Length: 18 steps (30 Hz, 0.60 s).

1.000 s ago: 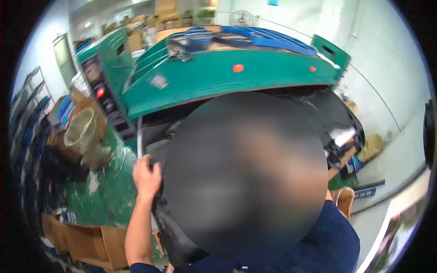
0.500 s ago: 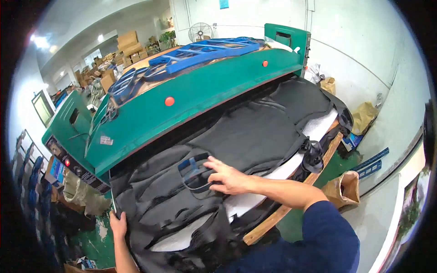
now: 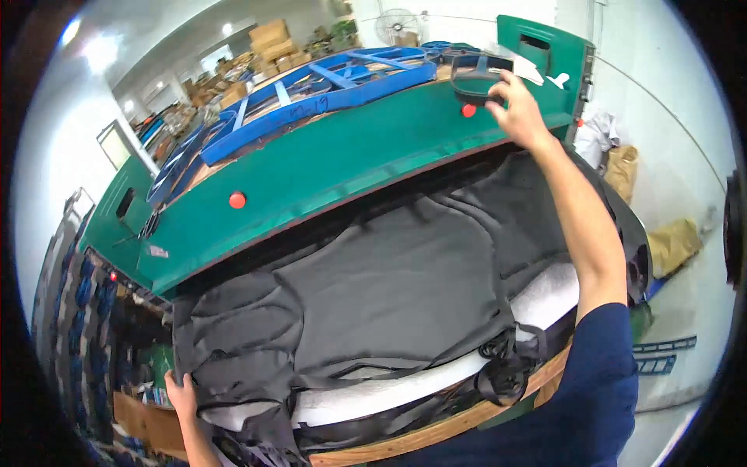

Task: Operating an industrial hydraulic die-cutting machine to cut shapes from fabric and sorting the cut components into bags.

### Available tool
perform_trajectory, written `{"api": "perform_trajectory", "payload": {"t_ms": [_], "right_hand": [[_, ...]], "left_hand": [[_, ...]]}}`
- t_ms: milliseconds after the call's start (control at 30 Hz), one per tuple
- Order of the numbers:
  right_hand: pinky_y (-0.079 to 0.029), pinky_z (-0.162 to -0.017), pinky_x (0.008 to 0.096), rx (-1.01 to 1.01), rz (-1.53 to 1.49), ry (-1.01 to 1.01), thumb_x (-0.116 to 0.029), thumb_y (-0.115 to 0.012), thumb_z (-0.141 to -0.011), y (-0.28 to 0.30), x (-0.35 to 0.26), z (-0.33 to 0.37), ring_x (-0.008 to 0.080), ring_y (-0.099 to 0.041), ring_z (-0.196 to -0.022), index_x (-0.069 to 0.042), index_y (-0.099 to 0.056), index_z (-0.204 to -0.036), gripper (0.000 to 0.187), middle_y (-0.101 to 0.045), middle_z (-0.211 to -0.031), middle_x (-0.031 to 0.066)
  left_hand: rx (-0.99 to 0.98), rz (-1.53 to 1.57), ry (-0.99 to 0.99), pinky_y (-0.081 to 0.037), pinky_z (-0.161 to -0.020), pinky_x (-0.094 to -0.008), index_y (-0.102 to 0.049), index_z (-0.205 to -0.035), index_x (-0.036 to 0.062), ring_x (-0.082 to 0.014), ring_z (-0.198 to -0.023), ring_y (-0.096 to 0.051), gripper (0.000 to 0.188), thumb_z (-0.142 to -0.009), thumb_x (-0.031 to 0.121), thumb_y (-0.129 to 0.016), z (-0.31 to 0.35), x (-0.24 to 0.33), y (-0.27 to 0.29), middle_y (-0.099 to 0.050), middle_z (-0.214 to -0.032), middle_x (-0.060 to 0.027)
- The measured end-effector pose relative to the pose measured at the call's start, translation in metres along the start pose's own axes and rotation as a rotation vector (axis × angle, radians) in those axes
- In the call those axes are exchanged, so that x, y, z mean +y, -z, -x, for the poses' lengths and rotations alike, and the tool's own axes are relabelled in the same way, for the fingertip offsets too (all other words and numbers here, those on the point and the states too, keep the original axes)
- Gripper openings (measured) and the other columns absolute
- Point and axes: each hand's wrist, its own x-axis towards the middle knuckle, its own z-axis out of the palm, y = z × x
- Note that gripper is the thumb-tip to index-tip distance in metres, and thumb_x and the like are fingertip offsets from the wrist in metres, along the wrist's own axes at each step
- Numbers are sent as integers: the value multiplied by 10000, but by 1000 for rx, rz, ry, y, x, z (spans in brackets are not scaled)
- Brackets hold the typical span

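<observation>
A stack of dark grey fabric sheets [image 3: 405,288] lies on a white pad [image 3: 389,389] under a large green press machine [image 3: 327,175]. My left hand [image 3: 180,391] grips the left edge of the fabric stack at the lower left. My right hand [image 3: 517,109] is stretched far up to the top of the green machine and holds a black frame-shaped cutting die [image 3: 476,78]. Several blue cutting dies [image 3: 327,86] rest on the machine's top.
A wooden board edge [image 3: 467,420] runs along the front of the bed, with black fabric scraps [image 3: 506,370] on it. Red buttons [image 3: 237,200] sit on the machine front. Cardboard boxes [image 3: 268,35] stand at the back, brown bags [image 3: 673,241] on the right floor.
My right hand has left the fabric and risen to the machine's top, carrying the black die. My left hand stays on the fabric's left edge.
</observation>
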Motion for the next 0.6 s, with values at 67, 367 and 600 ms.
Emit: {"api": "perform_trajectory", "payload": {"t_ms": [67,367,600], "right_hand": [[-422,-1003,428,7,49,-18,-181,-723,-767,-32,26,-35,411,-493,-1208,-56,-645,-982,261,-500,-1316,253],[-451,-910,316,-255,-86,45,-189,-668,-865,-133,190,-117,237,-603,-1012,6,-632,-1107,313,-641,-1081,136],[-375,-1018,325,-282,148,-157,-276,-523,-970,-181,204,-112,289,-540,-1160,-39,-474,-1352,453,-569,-1260,172]], "left_hand": [[-35,-3,30,-401,-999,-388,-435,-1280,-95,-353,-1154,-539,516,-862,136,-633,26,24,15,-546,-1234,-256],[2,-295,210,-426,-982,-435,-499,-1251,-56,-404,-1163,-543,593,-816,320,-648,55,60,47,-574,-1204,-293],[100,-273,331,-443,-984,-406,-473,-1280,-76,-388,-1152,-563,688,-776,354,-658,48,4,59,-582,-1202,-293]]}}
